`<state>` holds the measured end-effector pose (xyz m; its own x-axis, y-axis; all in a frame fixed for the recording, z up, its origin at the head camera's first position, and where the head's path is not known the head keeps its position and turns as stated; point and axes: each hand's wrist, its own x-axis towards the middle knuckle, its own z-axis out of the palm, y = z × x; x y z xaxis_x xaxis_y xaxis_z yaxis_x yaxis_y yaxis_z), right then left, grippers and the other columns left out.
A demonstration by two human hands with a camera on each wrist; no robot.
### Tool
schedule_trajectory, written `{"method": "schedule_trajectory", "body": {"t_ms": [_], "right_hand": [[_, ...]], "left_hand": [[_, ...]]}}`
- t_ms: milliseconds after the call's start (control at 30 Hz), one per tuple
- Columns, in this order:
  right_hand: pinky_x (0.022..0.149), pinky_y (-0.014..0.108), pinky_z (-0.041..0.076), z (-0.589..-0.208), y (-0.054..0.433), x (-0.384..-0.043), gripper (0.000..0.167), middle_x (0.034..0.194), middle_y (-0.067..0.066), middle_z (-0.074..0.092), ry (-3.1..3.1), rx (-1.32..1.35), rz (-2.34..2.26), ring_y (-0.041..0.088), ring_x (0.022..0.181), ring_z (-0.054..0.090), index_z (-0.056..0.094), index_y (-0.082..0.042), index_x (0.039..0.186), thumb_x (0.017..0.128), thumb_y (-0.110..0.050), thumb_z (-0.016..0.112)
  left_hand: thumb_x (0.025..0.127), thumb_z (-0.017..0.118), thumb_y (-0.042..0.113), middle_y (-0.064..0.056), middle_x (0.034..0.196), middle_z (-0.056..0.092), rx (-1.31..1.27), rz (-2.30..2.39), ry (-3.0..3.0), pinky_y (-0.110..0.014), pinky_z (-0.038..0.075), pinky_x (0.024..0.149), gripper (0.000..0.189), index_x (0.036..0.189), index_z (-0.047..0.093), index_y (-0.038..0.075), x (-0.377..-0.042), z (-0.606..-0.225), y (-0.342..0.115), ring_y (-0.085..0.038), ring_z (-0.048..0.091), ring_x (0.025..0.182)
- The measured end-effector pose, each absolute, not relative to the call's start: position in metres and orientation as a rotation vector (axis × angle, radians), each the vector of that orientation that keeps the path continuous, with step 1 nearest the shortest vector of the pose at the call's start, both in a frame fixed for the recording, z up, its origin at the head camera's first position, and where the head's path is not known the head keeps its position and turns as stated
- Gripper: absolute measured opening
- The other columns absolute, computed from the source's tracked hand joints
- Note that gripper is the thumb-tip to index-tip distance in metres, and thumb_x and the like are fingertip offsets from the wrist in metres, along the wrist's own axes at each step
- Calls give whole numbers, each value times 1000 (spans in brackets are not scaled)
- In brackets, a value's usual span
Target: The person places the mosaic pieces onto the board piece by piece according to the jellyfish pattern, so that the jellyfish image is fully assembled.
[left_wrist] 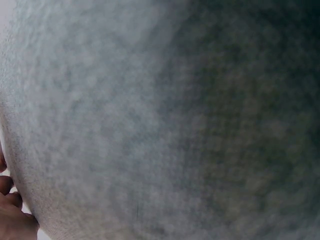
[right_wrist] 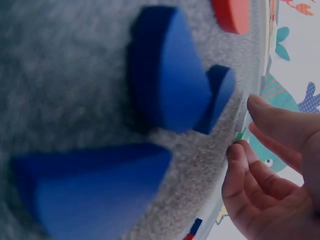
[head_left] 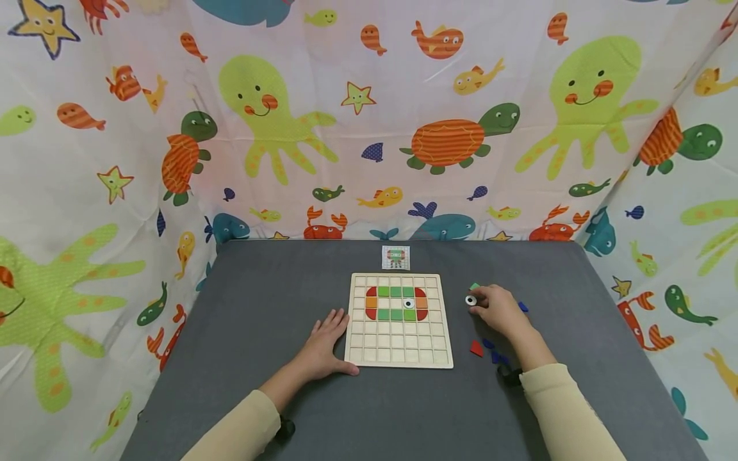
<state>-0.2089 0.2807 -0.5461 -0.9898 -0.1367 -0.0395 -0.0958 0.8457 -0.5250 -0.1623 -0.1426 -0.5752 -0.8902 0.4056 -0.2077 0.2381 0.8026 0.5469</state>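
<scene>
A square wooden grid board lies on the table, with red, orange and green tiles and one round eye tile set in its upper cells. My left hand, fingers spread, rests at the board's left edge with the thumb by its lower left corner. To the right of the board, my right hand pinches a second white eye tile with a black dot. A green piece lies just beyond those fingertips. In the right wrist view, the right hand shows at the right edge.
Near the right forearm lie a red piece and several blue pieces. Another blue piece sits beyond the right hand. A small picture card lies behind the board on the grey table. A sea-animal curtain surrounds the table.
</scene>
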Motion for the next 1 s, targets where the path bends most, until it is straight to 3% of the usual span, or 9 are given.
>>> {"method": "schedule_trajectory", "body": {"t_ms": [267, 633, 1000], "right_hand": [[84, 51, 55, -552, 282, -216, 37, 106, 22, 61, 2922, -174, -784, 35, 96, 66, 68, 4, 122, 90, -13, 76], [76, 46, 55, -552, 281, -220, 21, 97, 18, 62, 2935, -209, -783, 30, 86, 65, 71, 3, 109, 91, -9, 74], [76, 48, 54, -541, 265, -217, 24, 96, 16, 67, 3044, -273, -803, 27, 82, 62, 73, 2, 110, 91, -11, 75]], "left_hand": [[64, 91, 55, -8, 170, 14, 483, 748, 2673, -58, 7, 125, 127, 162, 24, 10, -162, -575, -142, -29, 6, 158], [64, 91, 57, -7, 170, 14, 485, 730, 2679, -58, 7, 125, 127, 162, 23, 11, -163, -577, -143, -28, 5, 158], [64, 90, 59, -6, 170, 13, 489, 702, 2688, -57, 7, 125, 128, 162, 23, 12, -164, -578, -143, -27, 5, 158]]}}
